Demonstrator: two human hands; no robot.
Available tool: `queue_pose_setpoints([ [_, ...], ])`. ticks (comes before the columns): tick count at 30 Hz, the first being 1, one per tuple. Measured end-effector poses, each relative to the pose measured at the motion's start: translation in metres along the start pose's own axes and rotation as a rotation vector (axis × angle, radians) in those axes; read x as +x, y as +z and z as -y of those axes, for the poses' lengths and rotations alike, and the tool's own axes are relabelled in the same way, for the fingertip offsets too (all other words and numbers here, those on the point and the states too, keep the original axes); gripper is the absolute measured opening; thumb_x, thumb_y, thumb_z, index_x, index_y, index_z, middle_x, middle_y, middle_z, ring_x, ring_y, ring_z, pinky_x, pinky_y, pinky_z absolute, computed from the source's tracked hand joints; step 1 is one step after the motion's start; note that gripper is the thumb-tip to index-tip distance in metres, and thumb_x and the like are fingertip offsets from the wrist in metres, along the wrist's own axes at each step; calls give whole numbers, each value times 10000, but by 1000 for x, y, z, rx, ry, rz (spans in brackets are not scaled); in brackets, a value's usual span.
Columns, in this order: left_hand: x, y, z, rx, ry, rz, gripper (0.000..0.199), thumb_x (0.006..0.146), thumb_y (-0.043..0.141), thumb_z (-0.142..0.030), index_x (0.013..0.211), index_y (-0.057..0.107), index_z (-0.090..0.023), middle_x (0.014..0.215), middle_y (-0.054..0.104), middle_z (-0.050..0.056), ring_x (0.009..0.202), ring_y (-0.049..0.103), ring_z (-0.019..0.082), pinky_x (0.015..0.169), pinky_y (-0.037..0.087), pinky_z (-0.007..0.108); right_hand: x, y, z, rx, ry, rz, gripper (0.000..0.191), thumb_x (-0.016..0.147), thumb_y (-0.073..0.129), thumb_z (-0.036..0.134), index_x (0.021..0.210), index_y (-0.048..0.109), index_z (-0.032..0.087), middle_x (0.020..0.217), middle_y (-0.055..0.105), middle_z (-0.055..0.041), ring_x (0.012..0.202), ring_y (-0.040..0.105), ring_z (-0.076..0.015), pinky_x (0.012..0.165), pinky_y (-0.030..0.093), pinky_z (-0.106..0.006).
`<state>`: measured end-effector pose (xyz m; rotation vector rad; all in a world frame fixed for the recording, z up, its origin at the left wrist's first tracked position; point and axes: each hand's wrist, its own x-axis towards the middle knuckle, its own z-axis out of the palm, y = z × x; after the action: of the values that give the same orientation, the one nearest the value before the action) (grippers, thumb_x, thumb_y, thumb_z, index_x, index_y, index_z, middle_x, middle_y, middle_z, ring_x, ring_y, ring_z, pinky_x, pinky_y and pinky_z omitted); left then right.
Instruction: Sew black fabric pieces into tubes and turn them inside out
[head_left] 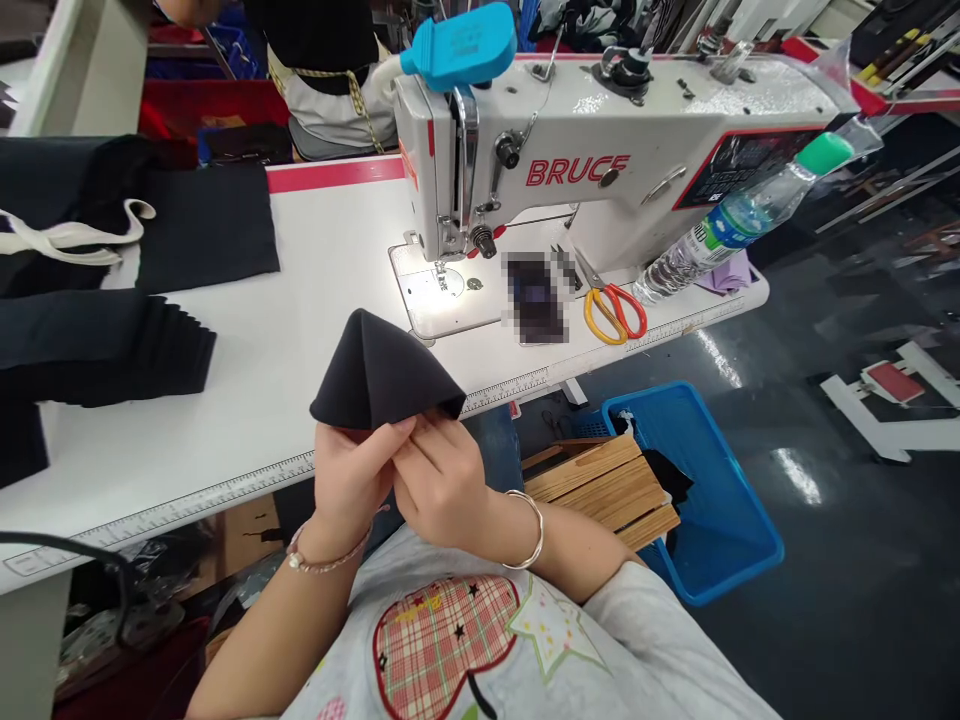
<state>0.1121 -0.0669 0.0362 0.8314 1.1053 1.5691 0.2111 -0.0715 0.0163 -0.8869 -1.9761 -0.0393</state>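
Both my hands hold one folded piece of black fabric just in front of the table's near edge. My left hand grips its lower edge, thumb pressed over the cloth. Against it, my right hand pinches the same edge near the middle. The fabric stands up in a pointed, cone-like shape with a crease down its front. Some of my fingers are hidden under the cloth. Beyond the fabric is the white sewing machine, its needle area lit and no cloth under the presser foot.
Stacks of black fabric and a cream strap lie on the left of the white table. Scissors and a water bottle are at the right. A blue basket stands below. Another person is behind the table.
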Motion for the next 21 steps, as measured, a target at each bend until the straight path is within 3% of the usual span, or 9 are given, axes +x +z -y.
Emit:
queue_pose_setpoints([
  [4, 0, 6, 1, 45, -21, -58, 304, 726, 799, -226, 1018, 746, -291, 981, 759, -29, 931, 710, 159, 821, 597, 211, -2, -1, -1, -30, -21, 53, 294, 898, 400, 116, 919, 692, 80, 809, 635, -123, 802, 551, -224, 764, 496, -355],
  [8, -2, 7, 8, 65, 40, -176, 327, 784, 756, -283, 1109, 724, -297, 1049, 752, -40, 1017, 687, 138, 908, 552, 189, -5, -1, -3, -53, -39, 132, 279, 908, 414, 155, 994, 671, 85, 855, 637, -113, 758, 528, -210, 710, 460, -351],
  [11, -2, 6, 11, 104, 84, -236, 281, 793, 745, -308, 1074, 739, -300, 1054, 752, -45, 1047, 673, 142, 978, 519, 215, -8, 0, -4, -35, -36, 197, 276, 908, 431, 180, 1054, 650, 97, 827, 624, -100, 741, 521, -207, 676, 439, -350],
  [17, -4, 7, 16, 206, 155, -250, 312, 828, 703, -336, 1137, 716, -289, 1179, 718, -20, 1205, 604, 200, 1090, 456, 300, -12, 2, -5, 102, 53, 240, 320, 911, 400, 181, 1113, 627, 81, 927, 640, -136, 840, 560, -236, 757, 494, -368],
  [21, -6, 6, 19, 329, 204, -243, 340, 862, 671, -305, 1201, 681, -308, 1305, 652, -28, 1316, 513, 204, 1150, 379, 284, -12, 2, -5, 139, 139, 313, 360, 890, 389, 173, 1146, 611, 53, 970, 638, -171, 922, 574, -272, 821, 523, -408],
])
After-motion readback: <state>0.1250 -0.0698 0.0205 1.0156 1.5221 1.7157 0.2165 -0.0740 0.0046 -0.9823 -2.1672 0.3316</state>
